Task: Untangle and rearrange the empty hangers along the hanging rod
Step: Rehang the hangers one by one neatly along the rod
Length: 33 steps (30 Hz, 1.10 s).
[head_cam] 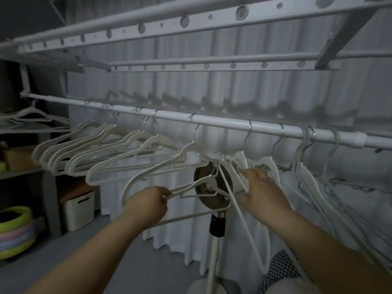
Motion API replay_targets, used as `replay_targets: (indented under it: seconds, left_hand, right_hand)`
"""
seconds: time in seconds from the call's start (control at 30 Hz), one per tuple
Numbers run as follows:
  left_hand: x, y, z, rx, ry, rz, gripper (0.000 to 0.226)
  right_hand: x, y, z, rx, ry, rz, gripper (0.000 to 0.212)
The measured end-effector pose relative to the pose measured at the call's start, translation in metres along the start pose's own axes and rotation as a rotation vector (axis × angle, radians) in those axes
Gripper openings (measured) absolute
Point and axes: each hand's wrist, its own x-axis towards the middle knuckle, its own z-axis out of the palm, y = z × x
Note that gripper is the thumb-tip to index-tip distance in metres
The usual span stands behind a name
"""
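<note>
A white hanging rod (222,121) runs from upper left down to the right. Several white empty hangers (70,151) hang spread along its left half. A tangled bunch of white hangers (307,183) hangs on its right half. My left hand (148,203) grips the shoulder of a loose white hanger (191,186) held below the rod. My right hand (262,190) reaches into the tangled bunch, fingers curled round a hanger's (237,181) arm. The two held hangers cross in front of the fan.
A standing fan (212,187) on a white pole stands directly behind the held hangers. White curtains (244,98) hang behind the rod. A drying rack (191,20) is overhead. Shelves at left hold a white bin (79,210) and stacked coloured rings (14,232).
</note>
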Motion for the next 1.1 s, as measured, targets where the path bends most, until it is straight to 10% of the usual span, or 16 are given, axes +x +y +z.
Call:
replay_targets:
  seconds: [0.27,0.53,0.7,0.93,1.1]
  left_hand:
    - [-0.104,-0.067,-0.027,-0.029,-0.004,-0.045,0.032]
    - [-0.19,-0.131,-0.073,-0.169,-0.099,-0.04,0.021]
    - [-0.228,-0.177,-0.102,-0.15,-0.107,-0.106,0.026]
    - [-0.278,-0.231,-0.128,-0.074,0.291,-0.272,0.031]
    - [-0.289,-0.219,-0.125,-0.242,0.095,-0.148,0.03]
  right_hand:
    - [-0.018,-0.052,0.01,0.037,0.027,-0.237,0.057]
    - [-0.042,-0.12,0.011,0.59,-0.492,-0.354,0.023]
    - [-0.064,-0.175,0.013,0.807,-0.655,-0.299,0.032]
    - [-0.109,-0.257,0.026,0.989,-0.7,-0.141,0.033]
    - [-0.138,-0.285,0.03,1.215,-0.609,0.027,0.031]
